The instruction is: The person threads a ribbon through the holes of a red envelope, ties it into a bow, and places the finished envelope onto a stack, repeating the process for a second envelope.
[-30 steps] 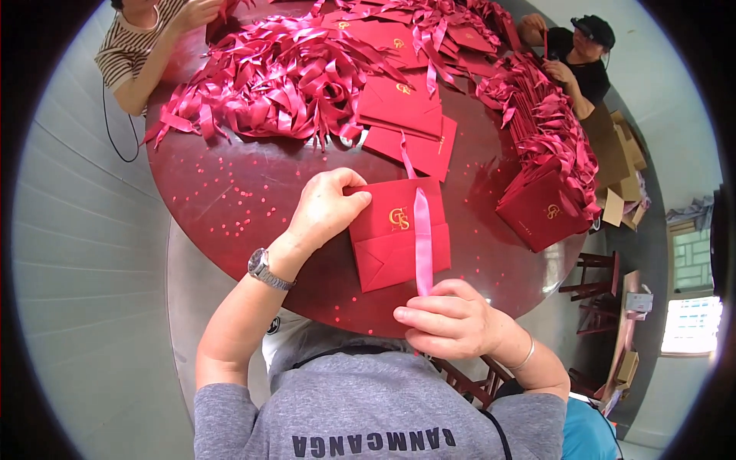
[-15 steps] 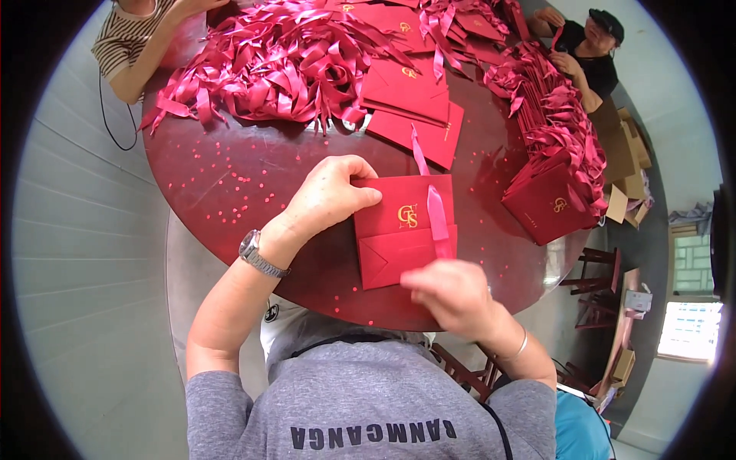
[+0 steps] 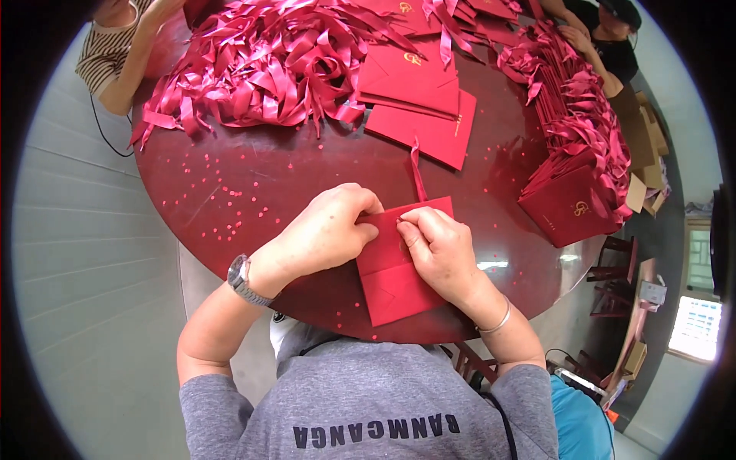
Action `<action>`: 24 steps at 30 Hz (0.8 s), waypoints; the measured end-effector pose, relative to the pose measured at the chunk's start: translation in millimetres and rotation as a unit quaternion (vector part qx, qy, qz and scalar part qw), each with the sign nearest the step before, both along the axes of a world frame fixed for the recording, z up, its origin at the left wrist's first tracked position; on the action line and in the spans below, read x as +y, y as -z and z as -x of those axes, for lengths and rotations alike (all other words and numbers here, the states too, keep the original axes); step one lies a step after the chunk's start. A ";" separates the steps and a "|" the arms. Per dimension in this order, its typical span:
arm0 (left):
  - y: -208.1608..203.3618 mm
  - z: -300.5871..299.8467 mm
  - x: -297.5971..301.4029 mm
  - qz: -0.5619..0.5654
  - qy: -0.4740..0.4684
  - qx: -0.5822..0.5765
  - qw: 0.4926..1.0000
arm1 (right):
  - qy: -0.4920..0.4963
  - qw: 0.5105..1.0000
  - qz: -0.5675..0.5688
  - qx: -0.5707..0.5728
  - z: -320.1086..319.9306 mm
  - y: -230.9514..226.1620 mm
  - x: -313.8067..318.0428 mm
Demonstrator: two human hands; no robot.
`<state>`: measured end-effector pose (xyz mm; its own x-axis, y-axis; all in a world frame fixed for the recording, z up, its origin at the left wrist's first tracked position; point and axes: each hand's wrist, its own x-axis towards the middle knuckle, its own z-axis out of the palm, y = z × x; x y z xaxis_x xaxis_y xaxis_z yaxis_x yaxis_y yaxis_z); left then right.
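A flat red paper gift bag with a folded lower flap lies before me near the table's front edge, slightly tilted. My left hand is closed on its upper left edge, thumb and finger pinched together. Over the bag's upper front, the fingers of my right hand are pinched, and what they hold is too small to make out. A pink-red ribbon sticks up beyond the bag's top edge. My right hand covers most of the gold print on the bag.
Beyond the bag are stacked red bags and a big heap of ribbons. A row of ribboned bags stands at right. Small red paper dots are scattered on the round table. Two people sit across; cardboard boxes stand beyond, right.
My right hand has moved up from the bag's lower right to its upper front, its fingers now pinched. The ribbon across the front no longer shows. The bag has shifted slightly toward me.
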<state>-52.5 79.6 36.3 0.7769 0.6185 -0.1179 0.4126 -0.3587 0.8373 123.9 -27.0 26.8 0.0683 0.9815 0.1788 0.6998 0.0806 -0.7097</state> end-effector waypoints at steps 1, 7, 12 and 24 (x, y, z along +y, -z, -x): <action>0.0 1.4 -0.2 -0.001 0.004 0.005 1.000 | 0.001 1.000 0.003 0.005 -0.2 -0.6 -0.5; -22.2 -0.8 8.5 0.325 -0.083 0.045 0.941 | -0.077 0.990 -0.119 -0.003 -3.4 -11.7 1.3; -17.7 0.4 7.8 0.315 -0.067 0.037 0.946 | -0.051 0.994 -0.099 0.019 0.0 -8.5 -0.3; 0.6 8.6 1.2 0.287 -0.065 -0.059 0.954 | -0.038 0.988 -0.129 -0.073 16.7 -13.7 6.6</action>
<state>-61.1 80.9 35.6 0.7270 0.5704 -0.3824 0.3126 0.2210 0.9238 107.2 -20.4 40.5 -0.0487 0.9034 0.4261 0.7787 0.3015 -0.5503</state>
